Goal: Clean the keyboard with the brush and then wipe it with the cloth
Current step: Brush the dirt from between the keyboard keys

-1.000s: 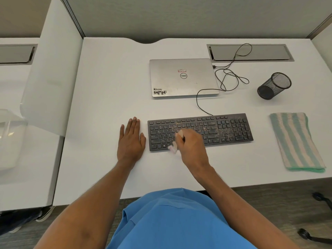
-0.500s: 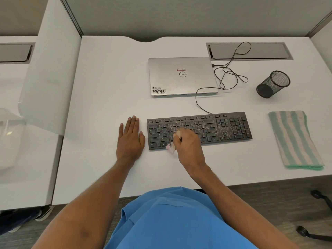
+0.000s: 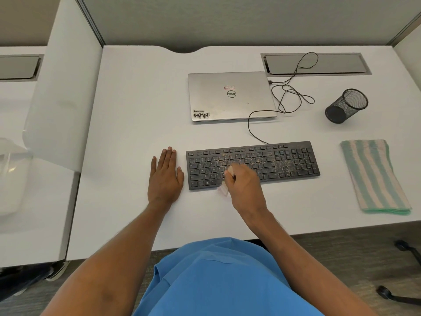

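A black keyboard (image 3: 284,160) lies on the white desk, with light crumbs scattered over its middle and right keys. My right hand (image 3: 245,189) hovers over the keyboard's lower left-centre and grips a small pale brush (image 3: 224,189), whose blurred bristles reach the keyboard's front edge. My left hand (image 3: 165,179) rests flat on the desk just left of the keyboard, fingers straight. A folded green-and-cream striped cloth (image 3: 373,176) lies to the right of the keyboard, apart from both hands.
A closed silver laptop (image 3: 230,96) sits behind the keyboard, with a looped black cable (image 3: 291,96) beside it. A black mesh pen cup (image 3: 346,106) lies tipped at the right. A white divider panel (image 3: 59,99) stands at the left. The desk's front edge is near my body.
My right hand with the brush has shifted slightly left along the keyboard's lower rows. My left hand has stayed flat in place.
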